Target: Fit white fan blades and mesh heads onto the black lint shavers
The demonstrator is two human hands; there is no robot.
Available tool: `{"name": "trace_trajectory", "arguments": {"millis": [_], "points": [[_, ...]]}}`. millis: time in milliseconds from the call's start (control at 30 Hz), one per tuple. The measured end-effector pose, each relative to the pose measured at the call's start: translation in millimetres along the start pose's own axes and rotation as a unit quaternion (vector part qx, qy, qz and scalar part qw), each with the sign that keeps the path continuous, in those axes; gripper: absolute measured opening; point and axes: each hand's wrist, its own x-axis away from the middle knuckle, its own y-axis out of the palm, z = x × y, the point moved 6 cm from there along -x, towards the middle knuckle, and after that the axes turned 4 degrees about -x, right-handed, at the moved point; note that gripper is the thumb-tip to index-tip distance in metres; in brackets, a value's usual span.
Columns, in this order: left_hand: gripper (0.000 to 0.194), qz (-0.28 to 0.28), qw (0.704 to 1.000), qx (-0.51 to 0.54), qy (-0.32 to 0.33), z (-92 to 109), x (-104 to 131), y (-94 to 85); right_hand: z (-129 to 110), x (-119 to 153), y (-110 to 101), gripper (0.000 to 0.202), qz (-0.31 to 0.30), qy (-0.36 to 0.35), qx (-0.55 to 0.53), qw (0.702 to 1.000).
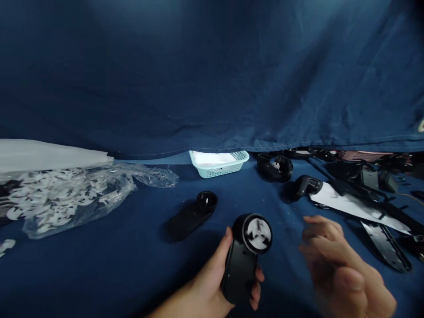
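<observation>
The left hand (213, 278) wraps round the handle of a black fan (240, 274), thumb on one side and fingertips on the other, with the fan's round head and white blades (259, 234) tilted toward one o'clock, at about five o'clock from the middle of the view. At the fan's three o'clock hangs the right hand (344, 269), blurred, its fingers bent, and whether they pinch anything I cannot tell. A second black case (188, 220) lies near the fan at ten o'clock, a pale blue basket (220, 170) farther off at eleven.
</observation>
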Motion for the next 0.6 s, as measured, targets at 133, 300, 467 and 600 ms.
{"name": "trace_trajectory", "arguments": {"millis": [133, 300, 467, 600], "points": [[0.088, 0.014, 1.000, 0.003, -0.004, -2.1, 0.3, -2.1, -3.6, -4.4, 16.0, 0.031, -0.109, -0.038, 0.008, 0.993], [0.088, 0.017, 1.000, 0.006, -0.008, -1.2, 0.7, -0.3, 3.0, -8.0, 27.3, 0.039, -0.174, -0.034, 0.077, 0.981], [0.090, 0.012, 1.000, 0.014, -0.009, -0.1, -0.2, 2.2, 5.5, -7.5, 9.5, 0.041, -0.060, 0.007, 0.032, 0.998], [0.090, 0.011, 1.000, 0.014, -0.006, -0.9, -0.2, 0.0, 4.8, -4.0, 9.1, 0.031, -0.081, 0.015, 0.004, 0.997]]}}
